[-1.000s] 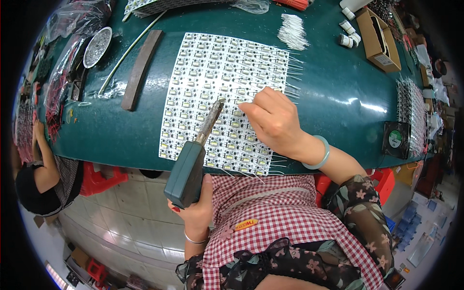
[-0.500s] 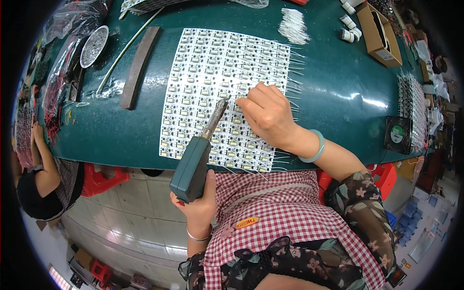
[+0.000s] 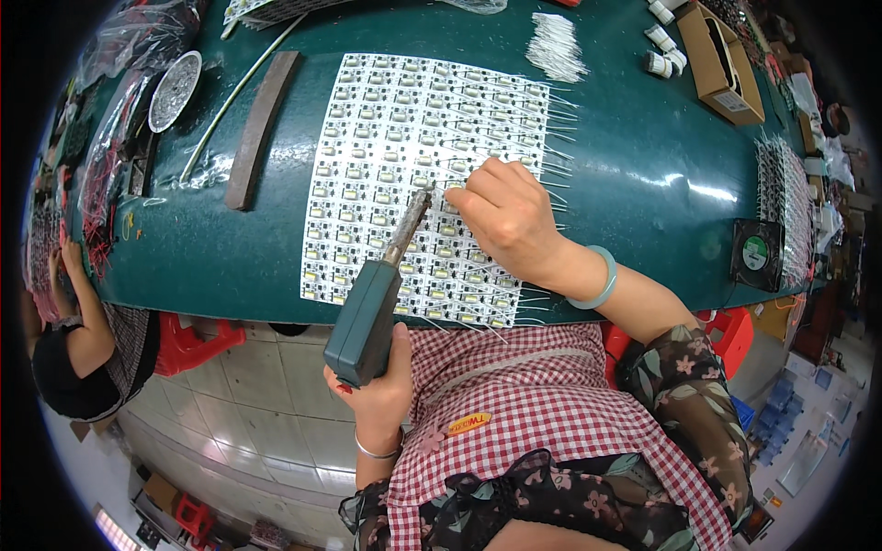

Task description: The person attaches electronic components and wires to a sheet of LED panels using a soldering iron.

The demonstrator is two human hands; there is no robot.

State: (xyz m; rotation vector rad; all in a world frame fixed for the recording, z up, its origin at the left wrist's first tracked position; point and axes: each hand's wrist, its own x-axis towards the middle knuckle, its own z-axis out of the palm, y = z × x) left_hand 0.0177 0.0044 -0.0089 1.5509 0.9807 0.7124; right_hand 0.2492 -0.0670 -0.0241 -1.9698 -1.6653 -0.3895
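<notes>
My left hand (image 3: 384, 390) is closed around the handle of a dark green soldering gun (image 3: 366, 317). Its metal tip points up and away, over the middle of a white circuit-board panel (image 3: 363, 161) covered with rows of small components. Beside the tip, my right hand (image 3: 503, 216) is closed in a pinch just above the panel. What its fingertips hold is too small and hidden to make out. Thin white wires (image 3: 559, 170) stick out past the panel's right edge, and some lie across its right-hand columns.
Left of the panel lies a dark bar (image 3: 262, 133), with a pale rod (image 3: 230, 106) and a silvery bowl (image 3: 175, 92) beyond. A wire pile (image 3: 556, 50), cardboard box (image 3: 721, 69) and black fan (image 3: 757, 253) stand farther right. Another person (image 3: 83, 349) works at far left.
Little differs. My right fingertips have moved very slightly left beside the soldering gun's tip; my left hand keeps its grip on the gun.
</notes>
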